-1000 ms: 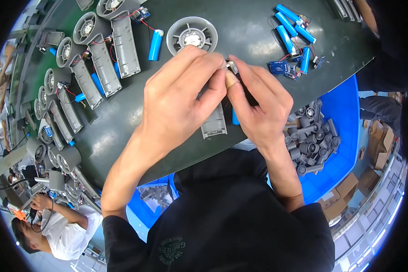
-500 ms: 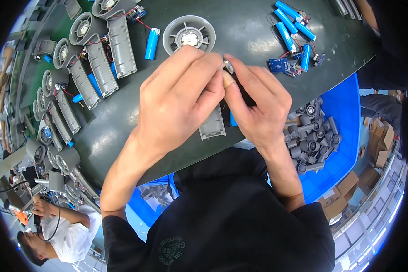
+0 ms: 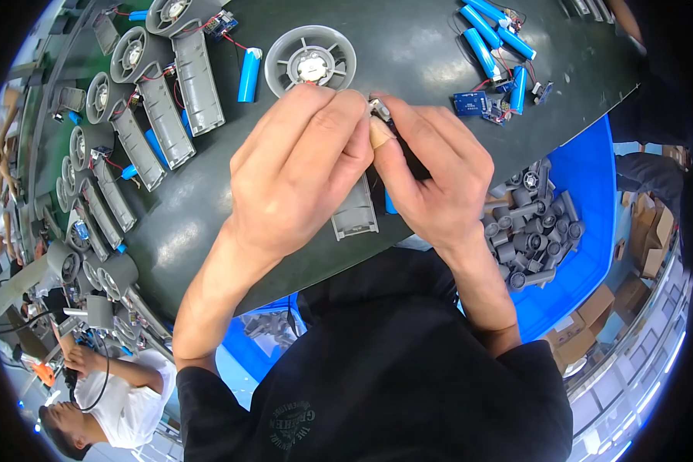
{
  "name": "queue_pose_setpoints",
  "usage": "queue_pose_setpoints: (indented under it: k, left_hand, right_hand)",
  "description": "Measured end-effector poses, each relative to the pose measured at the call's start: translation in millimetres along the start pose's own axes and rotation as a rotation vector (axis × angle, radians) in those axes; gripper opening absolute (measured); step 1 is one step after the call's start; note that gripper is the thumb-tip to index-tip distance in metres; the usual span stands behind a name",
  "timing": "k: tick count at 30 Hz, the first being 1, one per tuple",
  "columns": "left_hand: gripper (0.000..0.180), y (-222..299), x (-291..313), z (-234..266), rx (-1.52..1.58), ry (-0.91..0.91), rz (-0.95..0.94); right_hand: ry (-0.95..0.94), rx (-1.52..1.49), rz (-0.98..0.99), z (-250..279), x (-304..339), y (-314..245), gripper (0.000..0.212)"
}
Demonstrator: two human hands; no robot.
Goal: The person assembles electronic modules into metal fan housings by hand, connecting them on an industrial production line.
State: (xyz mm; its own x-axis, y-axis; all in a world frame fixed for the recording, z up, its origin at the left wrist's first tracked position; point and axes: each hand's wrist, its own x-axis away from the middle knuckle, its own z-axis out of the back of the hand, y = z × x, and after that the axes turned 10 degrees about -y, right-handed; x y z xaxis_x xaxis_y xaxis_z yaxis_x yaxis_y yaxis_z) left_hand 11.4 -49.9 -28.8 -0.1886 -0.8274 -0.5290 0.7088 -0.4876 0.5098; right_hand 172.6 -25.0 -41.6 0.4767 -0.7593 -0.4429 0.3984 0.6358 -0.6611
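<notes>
1. Pinching a small metal-and-dark part between thumb and index fingers of the right hand; held over the table, centre, just near of the round grey fan housing.
2. Bunching fingers of the left hand at the part's left side, pressed together; can't tell if gripping anything, tips hidden.
3. Lying partly under both hands: grey handle shell, open side up, with a blue battery just right. Can't tell if joined to the fan housing.
4. Probably mid-step on this unit: small part not seated, shell uncovered, battery outside.
5. Lined up at left: more fan housings with open handle shells, some with wires and batteries showing; seemingly part-done, none visibly covered.
6. Grouped at far right: loose blue batteries beside circuit boards, not in shells; seemingly left to fit.
7. Heaped in the blue bin, right of the table: grey plastic parts, stage unclear.
</notes>
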Motion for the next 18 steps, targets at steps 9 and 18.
queue_pose_setpoints:
  k: [9,18]
  left_hand:
    - [0.026,2,0,3,0.019,-0.032,0.039]
    - [0.023,7,-4,11,0.118,-0.05,0.065]
  right_hand:
    - [0.001,0.045,0.081,0,-1,4,0.027]
    - [0.026,0.046,0.071,0,0,3,0.027]
